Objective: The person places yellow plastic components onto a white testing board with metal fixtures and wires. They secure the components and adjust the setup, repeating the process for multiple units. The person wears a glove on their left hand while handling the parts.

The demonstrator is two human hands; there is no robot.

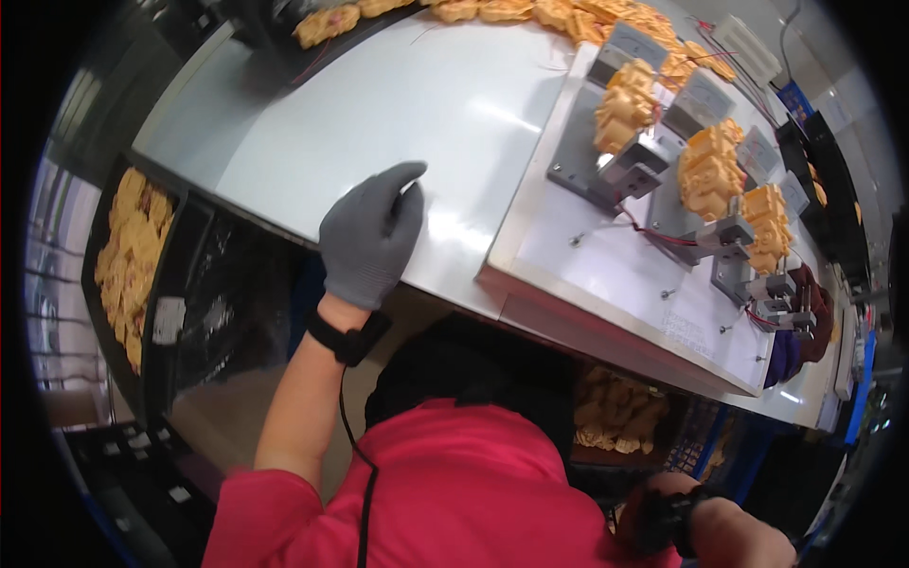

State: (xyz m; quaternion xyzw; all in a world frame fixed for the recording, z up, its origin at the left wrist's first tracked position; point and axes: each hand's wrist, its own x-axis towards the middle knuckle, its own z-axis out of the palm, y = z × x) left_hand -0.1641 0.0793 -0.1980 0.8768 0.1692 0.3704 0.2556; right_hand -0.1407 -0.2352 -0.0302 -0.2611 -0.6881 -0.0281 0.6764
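Note:
My left hand (372,234), in a grey glove, rests over the front edge of the white table (379,104). Its thumb and forefinger stand slightly apart, with nothing visible between them. Down at the lower right, beside my body, is my right hand (651,519); it is dark and blurred, and its fingers are hidden. To the right of my left hand stands a white test board (625,284) with metal clamp fixtures (634,170). Orange-yellow moulded plastic parts (710,170) sit upright in these fixtures, apart from both hands.
Several more orange moulded parts (502,9) lie along the table's far edge, some with thin red wires. A black crate (128,275) of them stands at the left, and another pile (620,412) lies under the table. Panel meters (630,52) stand behind the fixtures.

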